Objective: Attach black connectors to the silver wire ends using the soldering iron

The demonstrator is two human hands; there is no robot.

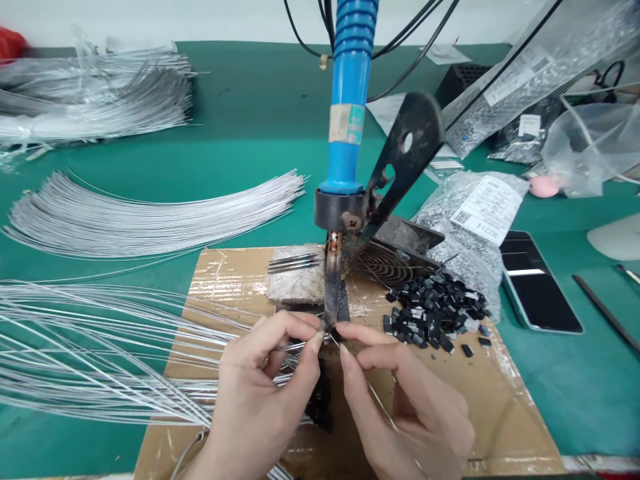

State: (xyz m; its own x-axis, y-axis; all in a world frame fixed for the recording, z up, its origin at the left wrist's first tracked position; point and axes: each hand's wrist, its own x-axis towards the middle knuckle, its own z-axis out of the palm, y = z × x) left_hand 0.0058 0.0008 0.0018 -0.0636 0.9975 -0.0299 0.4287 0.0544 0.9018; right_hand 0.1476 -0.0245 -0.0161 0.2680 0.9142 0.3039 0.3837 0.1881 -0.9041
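A blue-handled soldering iron hangs upright in a dark metal bracket, its tip reaching down to a taped cardboard sheet. My left hand pinches the ends of thin silver wires right at the tip. My right hand pinches a thin solder-like wire with its end at the same spot. The fingertips of both hands almost meet under the iron. Whatever small part sits between them is hidden.
A heap of small black parts lies right of the iron, beside bags of parts. A phone rests further right. Fans of silver wires and bagged wire bundles cover the green table on the left.
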